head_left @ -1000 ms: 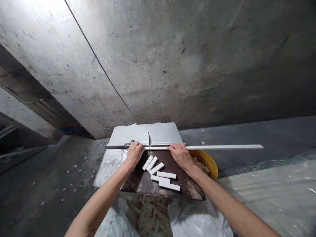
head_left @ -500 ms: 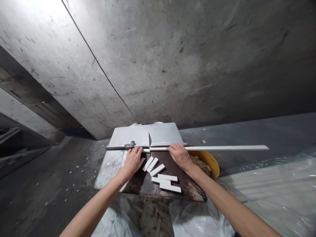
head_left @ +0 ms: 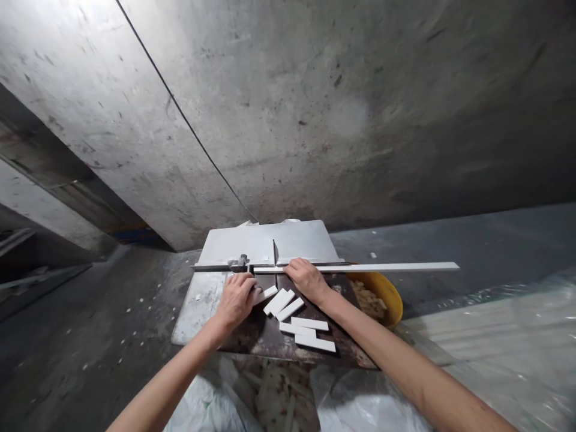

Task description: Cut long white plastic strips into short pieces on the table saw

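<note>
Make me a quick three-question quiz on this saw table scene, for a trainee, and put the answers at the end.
1. True or false: the right hand is on the long white strip, to the right of the upright blade.
2. Where is the yellow bucket? A) left of the saw table; B) at its right side; C) on top of it.
3. Besides the short white strip at the left hand, how many other short strips lie there on the table?

Key: 1 true; 2 B; 3 six.

The left hand [head_left: 235, 298] has drawn back a short piece [head_left: 267, 294]; the right hand [head_left: 306, 279] and long strip [head_left: 396, 267] shifted left.
</note>
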Demonstrator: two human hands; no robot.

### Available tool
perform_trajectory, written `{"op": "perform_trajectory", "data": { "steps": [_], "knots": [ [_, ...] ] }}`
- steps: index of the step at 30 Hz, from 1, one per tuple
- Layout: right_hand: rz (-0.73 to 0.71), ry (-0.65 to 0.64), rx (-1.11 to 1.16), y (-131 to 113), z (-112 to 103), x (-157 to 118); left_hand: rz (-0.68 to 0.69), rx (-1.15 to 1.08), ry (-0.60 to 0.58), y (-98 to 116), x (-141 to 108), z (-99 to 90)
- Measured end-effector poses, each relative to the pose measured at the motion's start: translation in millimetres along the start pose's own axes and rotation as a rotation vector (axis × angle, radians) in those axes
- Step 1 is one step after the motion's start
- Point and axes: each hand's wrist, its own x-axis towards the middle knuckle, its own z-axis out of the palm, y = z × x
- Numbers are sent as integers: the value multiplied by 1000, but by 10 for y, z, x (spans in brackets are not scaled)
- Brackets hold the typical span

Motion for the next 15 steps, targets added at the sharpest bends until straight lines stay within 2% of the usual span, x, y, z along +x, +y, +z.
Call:
{"op": "perform_trajectory", "data": {
  "steps": [2,4,7,11,15],
  "knots": [
    [-19,-9,10,-79,46,90,-35,-51,123,-159,-60,-50],
    [-24,-14,17,-122,61,131,-45,-54,167,-286,-47,-73],
    [-14,-16,16,-161,59,142,-56,33,77,-299,132,-27],
    [8,-13,18,-166,27,104,-111,139,-42,-76,499,160],
    [27,-7,43,47,-93,-98,-187,196,-77,8,694,306]
  ]
}}
